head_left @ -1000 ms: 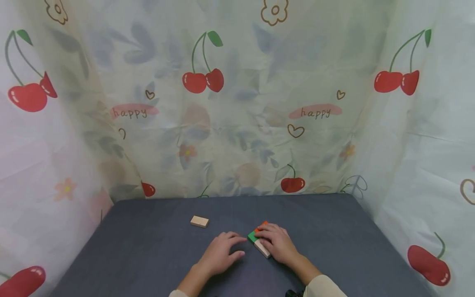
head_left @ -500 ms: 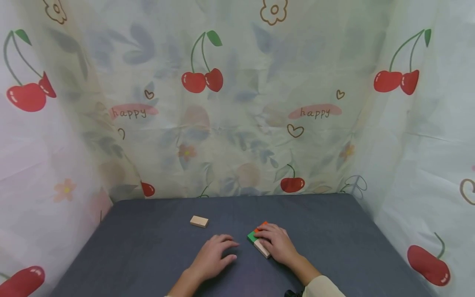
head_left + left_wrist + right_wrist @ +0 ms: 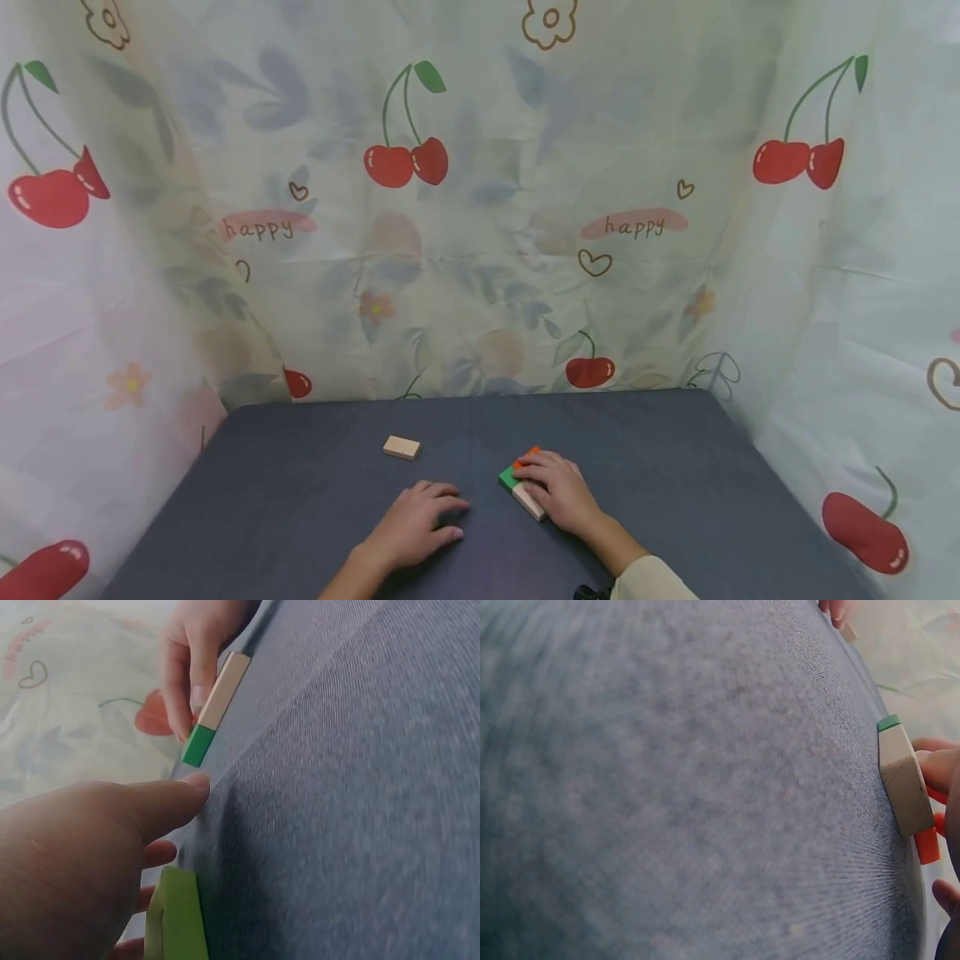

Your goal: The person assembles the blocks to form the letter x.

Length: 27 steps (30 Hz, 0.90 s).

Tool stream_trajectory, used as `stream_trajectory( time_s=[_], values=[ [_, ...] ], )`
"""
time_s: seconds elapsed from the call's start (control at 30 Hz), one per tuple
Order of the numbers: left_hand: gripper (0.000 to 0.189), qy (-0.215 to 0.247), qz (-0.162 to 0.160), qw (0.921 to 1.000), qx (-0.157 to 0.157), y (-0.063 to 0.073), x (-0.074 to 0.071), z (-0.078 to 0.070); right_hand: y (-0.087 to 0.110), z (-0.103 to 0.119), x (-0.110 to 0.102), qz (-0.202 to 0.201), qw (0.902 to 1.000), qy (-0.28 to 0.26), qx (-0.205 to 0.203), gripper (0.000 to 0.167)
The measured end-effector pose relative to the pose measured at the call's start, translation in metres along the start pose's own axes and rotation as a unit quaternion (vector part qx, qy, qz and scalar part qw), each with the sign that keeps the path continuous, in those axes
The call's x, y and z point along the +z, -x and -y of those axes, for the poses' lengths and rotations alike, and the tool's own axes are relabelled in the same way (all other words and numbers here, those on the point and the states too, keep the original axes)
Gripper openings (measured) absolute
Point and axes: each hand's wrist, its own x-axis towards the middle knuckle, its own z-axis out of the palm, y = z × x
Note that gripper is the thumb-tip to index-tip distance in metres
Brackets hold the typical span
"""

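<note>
My right hand (image 3: 564, 493) holds an angled group of blocks on the dark cloth, its fingers bent over the top and its thumb at the wooden side. An orange block (image 3: 536, 451) is partly covered by the fingers. A green block (image 3: 507, 478) forms the corner, and a plain wooden block (image 3: 529, 503) runs toward the near side. My left hand (image 3: 412, 527) hovers low to the left with loosely spread fingers. In the left wrist view, a yellow-green block (image 3: 184, 919) shows beneath the palm, and the thumb is apart from it; the head view hides this block.
A loose wooden block (image 3: 402, 447) lies farther back, left of centre. The dark cloth-covered table (image 3: 637, 450) is bordered by a printed curtain (image 3: 480, 292) at the back and both sides. A small black object (image 3: 592, 592) shows beside the right sleeve (image 3: 652, 579).
My left hand has drawn away from the green block, moving left and slightly toward the near edge. The right hand and its blocks stay in place.
</note>
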Motion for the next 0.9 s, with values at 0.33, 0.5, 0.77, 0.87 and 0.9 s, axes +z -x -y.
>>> stream_trajectory(
  time_s=[0.33, 0.5, 0.77, 0.87, 0.9],
  values=[
    [0.044, 0.023, 0.037, 0.9990, -0.008, 0.003, -0.004, 0.008, 0.000, -0.001, -0.001, 0.001, 1.0000, 0.003, 0.003, 0.023],
    [0.049, 0.017, 0.042, 0.9990, 0.001, 0.006, -0.006, 0.011, 0.000, 0.000, -0.001, 0.000, 1.0000, 0.001, 0.001, 0.024],
    [0.053, 0.003, 0.048, 0.9989, -0.003, 0.014, -0.012, 0.015, 0.000, 0.001, -0.001, 0.000, 1.0000, -0.004, -0.001, 0.024],
    [0.054, 0.004, 0.051, 0.9987, -0.006, 0.016, -0.013, 0.017, 0.000, 0.001, -0.002, 0.001, 1.0000, -0.003, 0.000, 0.024],
    [0.054, 0.004, 0.052, 0.9986, -0.006, 0.017, -0.013, 0.017, 0.000, 0.001, -0.002, 0.002, 1.0000, -0.002, 0.000, 0.024]
  ],
)
